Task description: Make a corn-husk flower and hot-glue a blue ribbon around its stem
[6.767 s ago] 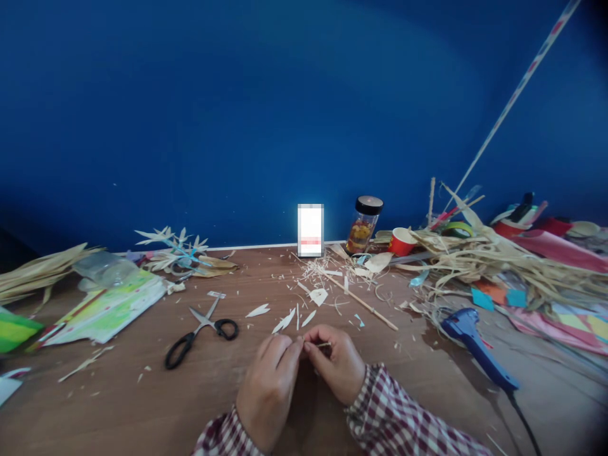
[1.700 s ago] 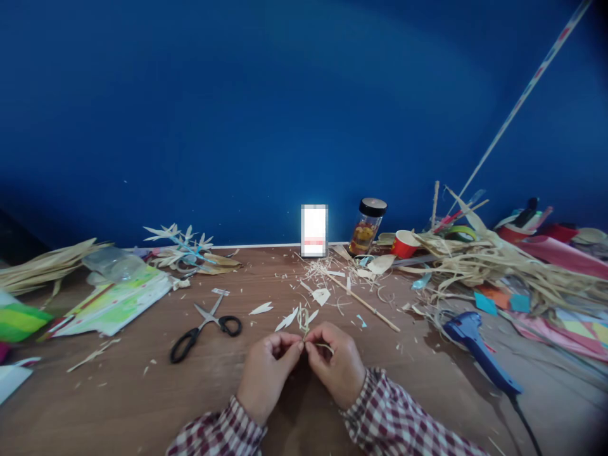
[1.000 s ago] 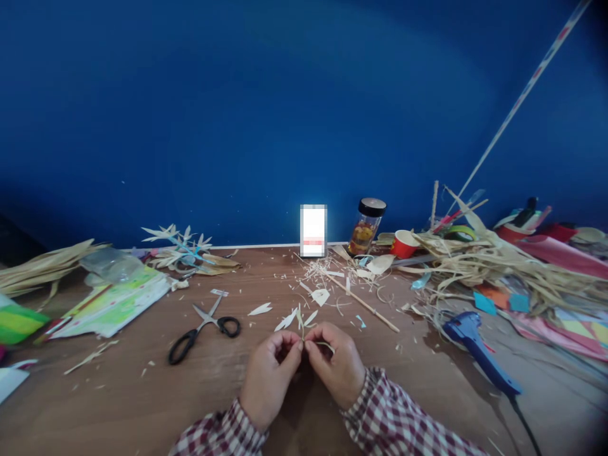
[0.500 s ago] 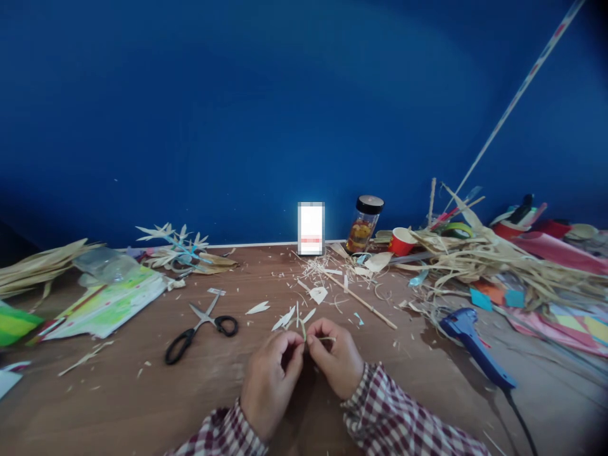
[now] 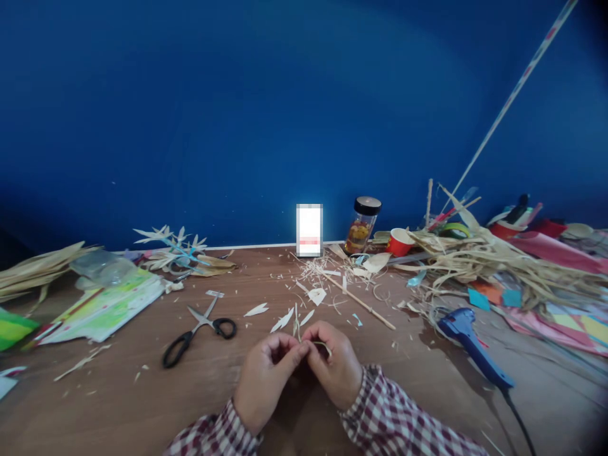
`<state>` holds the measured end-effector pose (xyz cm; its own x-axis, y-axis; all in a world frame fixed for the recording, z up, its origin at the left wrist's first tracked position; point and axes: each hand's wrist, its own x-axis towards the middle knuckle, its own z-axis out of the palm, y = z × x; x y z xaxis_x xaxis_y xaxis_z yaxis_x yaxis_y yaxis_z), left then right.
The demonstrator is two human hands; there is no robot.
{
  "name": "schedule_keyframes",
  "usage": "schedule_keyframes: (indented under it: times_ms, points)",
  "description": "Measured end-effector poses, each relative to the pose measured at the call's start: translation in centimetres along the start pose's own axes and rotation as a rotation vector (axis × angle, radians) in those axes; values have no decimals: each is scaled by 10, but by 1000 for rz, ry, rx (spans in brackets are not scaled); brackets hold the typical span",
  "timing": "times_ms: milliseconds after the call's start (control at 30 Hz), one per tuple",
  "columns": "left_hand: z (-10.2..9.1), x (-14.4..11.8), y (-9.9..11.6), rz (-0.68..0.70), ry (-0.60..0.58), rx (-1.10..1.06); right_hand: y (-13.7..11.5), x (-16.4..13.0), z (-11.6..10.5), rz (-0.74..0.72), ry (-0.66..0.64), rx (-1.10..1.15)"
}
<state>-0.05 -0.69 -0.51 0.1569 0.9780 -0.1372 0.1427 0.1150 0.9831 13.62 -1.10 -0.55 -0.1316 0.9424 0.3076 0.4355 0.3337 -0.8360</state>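
My left hand point(image 5: 272, 373) and my right hand point(image 5: 333, 364) meet fingertip to fingertip over the front middle of the table. Both are closed in a pinch on a thin pale plant-fibre strip point(image 5: 296, 328), whose upper ends stick up between them. A thin end of it curves across my right fingers; the part inside the pinch is hidden. Just beyond my fingertips lie several cut pale leaf pieces point(image 5: 282, 320). Scissors point(image 5: 199, 328) with black handles lie spread apart to the left of my left hand.
A blue glue gun point(image 5: 475, 348) with its cord lies at the right. Behind stand a tilted jar point(image 5: 362, 226), a red paper cup point(image 5: 399, 242) and a blurred bright screen point(image 5: 310, 230). Dried fibre strips point(image 5: 494, 259) heap at the right. A thin stick point(image 5: 361, 300) lies mid-table.
My left thumb has straightened and pushed up against my right fingertips, and the strip's upright ends have shifted slightly left. The whole view has shifted a little.
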Motion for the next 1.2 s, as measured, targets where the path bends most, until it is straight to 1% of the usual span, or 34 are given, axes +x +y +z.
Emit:
schedule_keyframes:
  times_ms: [100,267,367,433,533,633,700,733,767,833,900,967,1000,1067,1200]
  points:
    - [-1,4,-4,-82,-34,-122,-1,-1,1,-26,0,-29]
    - [1,4,-5,-253,-117,-452,-1,-1,0,-39,3,-6]
    - [2,3,-3,-292,-141,-531,-2,0,-1,-19,2,20]
    - [3,3,-3,-262,-136,-506,-1,0,-1,8,-13,57]
    - [3,2,-4,-143,-100,-356,0,0,1,61,-14,140]
    - [2,-2,-2,49,19,-91,-1,0,2,92,-12,172]
    - [1,-4,0,164,99,52,-2,0,2,70,-23,155]
    - [2,-6,1,193,127,86,-3,-1,1,52,-26,140]
    - [2,-6,1,198,149,90,-3,-1,1,32,-23,119]
    - [2,-6,1,150,168,27,-4,-1,0,6,-7,70]
    - [3,-5,0,70,138,-59,-3,-1,0,2,10,36]
    - [3,-4,-1,28,82,-93,-2,0,0,10,18,23]
    - [3,-3,-2,25,61,-82,-2,0,0,18,16,22]
    - [2,-4,-1,52,55,-22,-2,0,0,32,9,18]
    - [1,-6,2,144,101,173,1,1,1,61,14,63]
